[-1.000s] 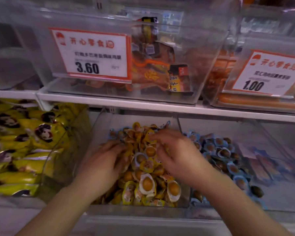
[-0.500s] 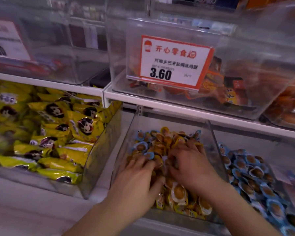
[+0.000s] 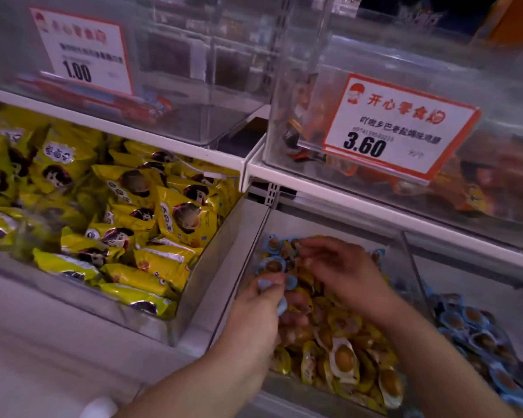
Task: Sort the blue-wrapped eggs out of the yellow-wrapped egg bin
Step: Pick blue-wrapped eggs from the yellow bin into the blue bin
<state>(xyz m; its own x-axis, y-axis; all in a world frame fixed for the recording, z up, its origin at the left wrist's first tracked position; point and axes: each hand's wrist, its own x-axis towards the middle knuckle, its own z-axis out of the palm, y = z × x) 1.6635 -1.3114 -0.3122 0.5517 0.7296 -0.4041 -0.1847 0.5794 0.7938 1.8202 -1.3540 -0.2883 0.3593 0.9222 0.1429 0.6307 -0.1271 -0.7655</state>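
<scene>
Both hands work the yellow-wrapped egg bin [image 3: 255,236]: left hand [image 3: 255,321] pinches a blue-wrapped egg [image 3: 269,284], right hand [image 3: 341,273] fingers loosely curled over the pile, so next comes carrying it to the blue egg bin [image 3: 480,285].

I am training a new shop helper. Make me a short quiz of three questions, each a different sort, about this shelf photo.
1. True or false: the left hand pinches a blue egg.
2. Multiple choice: the blue eggs not yet sorted out lie mostly at which part of the yellow bin? A. front right corner B. far left corner C. outside it, on the shelf
3. Fill in: the tag above the yellow bin shows the price ____.

Key: 1 true; 2 B; 3 3.60
</scene>
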